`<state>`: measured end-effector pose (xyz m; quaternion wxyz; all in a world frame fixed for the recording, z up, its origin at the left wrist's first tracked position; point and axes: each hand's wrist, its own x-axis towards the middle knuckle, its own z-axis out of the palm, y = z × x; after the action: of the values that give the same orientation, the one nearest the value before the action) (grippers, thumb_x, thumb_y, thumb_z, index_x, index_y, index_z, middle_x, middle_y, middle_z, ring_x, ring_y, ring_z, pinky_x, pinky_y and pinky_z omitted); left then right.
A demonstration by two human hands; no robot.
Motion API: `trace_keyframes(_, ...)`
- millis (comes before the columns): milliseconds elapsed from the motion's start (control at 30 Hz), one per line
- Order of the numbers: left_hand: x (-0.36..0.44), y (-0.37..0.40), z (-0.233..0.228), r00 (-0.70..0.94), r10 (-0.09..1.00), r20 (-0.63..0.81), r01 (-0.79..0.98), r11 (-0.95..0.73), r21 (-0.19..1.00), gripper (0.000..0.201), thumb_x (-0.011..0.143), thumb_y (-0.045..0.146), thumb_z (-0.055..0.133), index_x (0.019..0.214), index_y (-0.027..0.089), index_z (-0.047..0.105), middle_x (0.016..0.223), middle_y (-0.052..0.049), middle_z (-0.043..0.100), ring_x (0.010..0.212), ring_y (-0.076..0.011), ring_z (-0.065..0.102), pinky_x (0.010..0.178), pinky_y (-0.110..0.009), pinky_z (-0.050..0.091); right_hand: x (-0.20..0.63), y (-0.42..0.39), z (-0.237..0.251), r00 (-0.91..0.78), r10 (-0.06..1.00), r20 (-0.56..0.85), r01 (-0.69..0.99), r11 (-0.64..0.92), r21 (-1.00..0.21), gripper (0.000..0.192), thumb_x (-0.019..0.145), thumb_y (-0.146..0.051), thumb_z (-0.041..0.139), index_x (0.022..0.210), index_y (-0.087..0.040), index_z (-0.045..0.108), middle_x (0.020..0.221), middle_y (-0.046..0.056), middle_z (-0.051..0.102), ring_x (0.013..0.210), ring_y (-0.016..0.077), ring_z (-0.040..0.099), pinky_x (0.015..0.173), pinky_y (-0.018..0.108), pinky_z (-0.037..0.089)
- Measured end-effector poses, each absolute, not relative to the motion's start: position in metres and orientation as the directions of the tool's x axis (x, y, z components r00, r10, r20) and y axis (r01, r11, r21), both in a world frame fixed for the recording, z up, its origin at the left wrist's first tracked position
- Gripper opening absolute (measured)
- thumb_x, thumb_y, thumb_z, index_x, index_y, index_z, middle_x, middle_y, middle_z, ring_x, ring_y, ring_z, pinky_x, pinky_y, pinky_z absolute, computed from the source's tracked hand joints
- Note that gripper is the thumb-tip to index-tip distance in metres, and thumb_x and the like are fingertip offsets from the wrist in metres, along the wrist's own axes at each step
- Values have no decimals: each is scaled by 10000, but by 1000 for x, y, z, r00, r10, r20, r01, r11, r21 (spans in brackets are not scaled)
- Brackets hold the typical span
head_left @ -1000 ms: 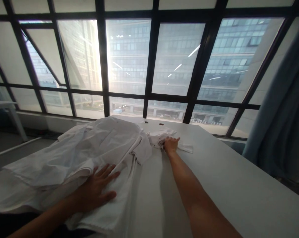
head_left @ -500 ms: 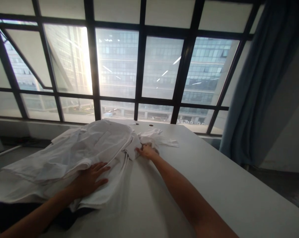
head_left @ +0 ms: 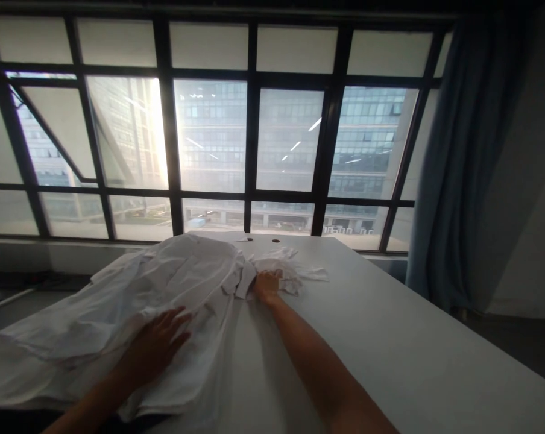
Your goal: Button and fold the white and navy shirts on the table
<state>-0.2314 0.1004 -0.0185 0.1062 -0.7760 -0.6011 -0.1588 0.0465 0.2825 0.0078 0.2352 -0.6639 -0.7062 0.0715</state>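
White shirts [head_left: 182,271] lie in a loose, layered pile on the white table. My left hand [head_left: 157,343] rests over the near part of the pile, fingers spread and slightly blurred. At the pile's right end, beside what looks like a collar [head_left: 244,280], is my right hand [head_left: 267,286]. Its fingers are curled into a bunch of crumpled white cloth [head_left: 293,280]; the fingertips are hidden. Thin ends of this cloth trail to the right on the tabletop.
The white table [head_left: 367,337] reaches toward large dark-framed windows [head_left: 249,144]. Two round holes, one a dark grommet [head_left: 276,240], sit at its far edge. Dark fabric [head_left: 28,419] shows at the lower left. A blue curtain [head_left: 457,181] hangs at the right.
My view has tilted up slightly. My right hand has curled further over the crumpled cloth, which now spreads out more beside it. My left hand has lifted slightly or shifted left, fingers still apart.
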Motion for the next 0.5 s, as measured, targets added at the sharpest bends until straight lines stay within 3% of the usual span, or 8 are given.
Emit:
trace_keyframes(133, -245, 99, 6, 150, 904, 400, 985, -100, -143, 370, 851, 347, 412, 1041, 213, 700, 1090, -131, 692, 1008, -330, 629, 865, -502, 476, 57, 269, 26, 64, 976, 207, 719, 99, -688, 383, 921, -321, 366, 1040, -118, 668, 1095, 197, 665, 1059, 301, 619, 927, 418, 456)
trace_keyframes(233, -247, 90, 43, 122, 888, 444, 977, -28, -211, 367, 849, 292, 346, 839, 212, 705, 914, -139, 716, 857, -322, 660, 775, -492, 482, 76, 258, 47, 63, 971, 232, 595, 150, -790, 441, 953, -291, 209, 1088, -136, 599, 1060, 150, 673, 911, 223, 661, 754, 321, 533)
trace_keyframes(300, -236, 78, 78, 88, 855, 510, 974, 34, -225, 417, 892, 356, 300, 831, 217, 688, 869, -141, 709, 788, -309, 661, 719, -466, 481, 93, 250, 65, 59, 964, 258, 377, 217, -900, 399, 948, -281, 208, 1088, -140, 554, 1003, 124, 677, 794, 190, 667, 686, 300, 544)
trace_keyframes(400, -199, 56, 130, 68, 853, 517, 985, 25, -171, 425, 906, 430, 305, 824, 213, 662, 815, -127, 693, 718, -302, 648, 633, -425, 460, 130, 236, 97, 119, 952, 283, -41, 289, -956, 308, 941, -305, 283, 1062, -139, 512, 936, 106, 668, 681, 164, 660, 669, 304, 554)
trace_keyframes(500, -141, 36, 154, 252, 887, 387, 957, -287, 37, 379, 891, 414, 361, 741, 191, 628, 728, -79, 662, 679, -233, 615, 626, -355, 438, 191, 219, 120, 323, 911, 255, -156, 317, -936, 323, 963, -309, 260, 1140, -130, 463, 1016, 125, 658, 748, 155, 679, 716, 285, 554)
